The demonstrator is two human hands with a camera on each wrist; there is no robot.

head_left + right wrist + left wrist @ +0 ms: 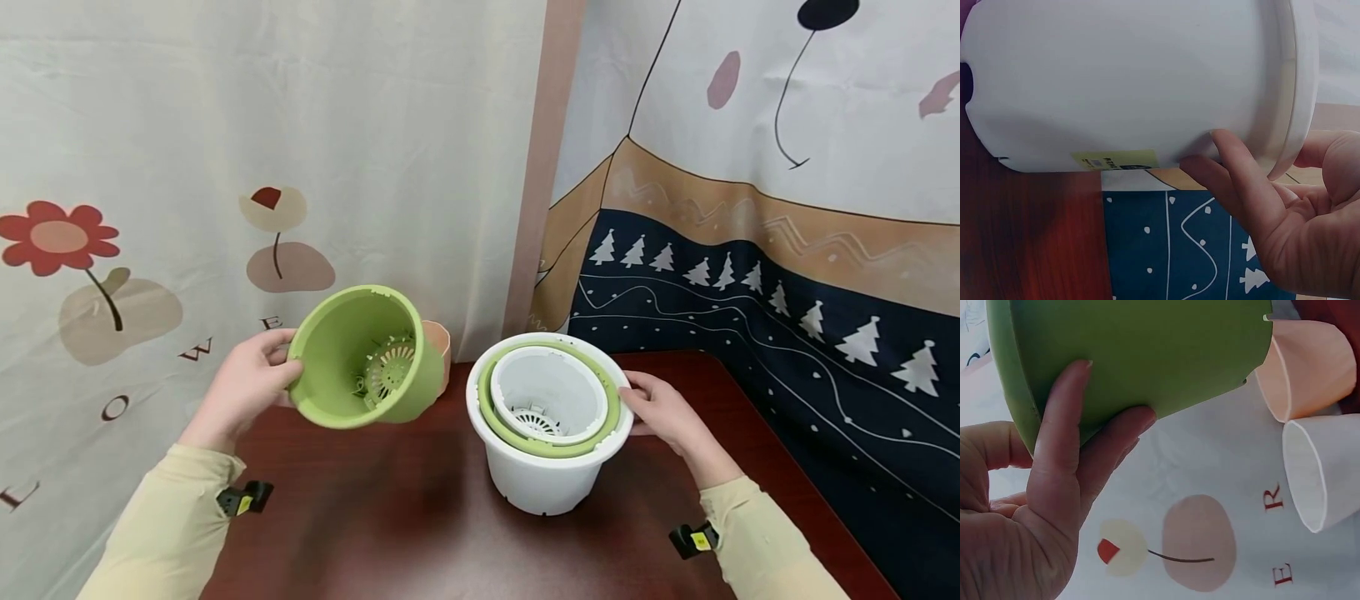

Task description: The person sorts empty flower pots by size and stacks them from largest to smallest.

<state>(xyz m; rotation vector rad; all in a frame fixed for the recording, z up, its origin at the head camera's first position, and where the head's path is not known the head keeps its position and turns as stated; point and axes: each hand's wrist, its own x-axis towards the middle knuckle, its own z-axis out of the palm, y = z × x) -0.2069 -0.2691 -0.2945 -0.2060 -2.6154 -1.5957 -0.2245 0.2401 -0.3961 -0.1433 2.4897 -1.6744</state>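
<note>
My left hand pinches the rim of a green plastic flowerpot, thumb inside and fingers along the outer wall. The pot is tilted in the air, its mouth facing me, with a slotted grate at its bottom. In the right half of the head view, a large white flowerpot stands upright on the table. Nested in it are another green pot and a smaller white pot. My right hand grips the large white pot's rim at its right side, fingers against the outer wall, as the right wrist view shows.
Behind the raised green pot stands an orange cup-shaped pot, with a white one beside it in the left wrist view. The dark red table meets printed curtains at the back and right.
</note>
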